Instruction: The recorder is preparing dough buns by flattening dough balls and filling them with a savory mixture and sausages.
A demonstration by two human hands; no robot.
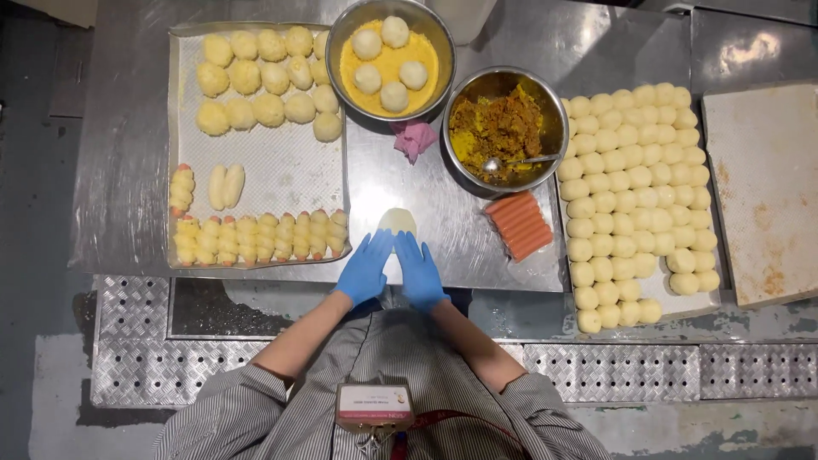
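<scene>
A: Nearest the cam: striped shirt (375, 375) w/ a badge (373, 406). Hands?

B: Both gloved blue. Left hand (366, 266) and right hand (419, 271) lie flat, fingers straight, grip released, nothing clasped. Fingertips press the near edge of a flattened dough disc (397, 221) on the steel desk (426, 213), between tray and sausages.

A: Risks?

B: I'd judge thin dough may stick to bare steel and tear; uneven pressure would leave it lopsided.

A: Around it?

B: Sausages (519, 225) just right. Filling bowl (504, 128) w/ spoon behind, crumb bowl (390, 58) holding balls, pink cloth (414, 136) between. Tray (281, 162) left: coated balls, wrapped rolls. Raw dough balls (635, 196) far right. Nothing blocks the hands.
</scene>
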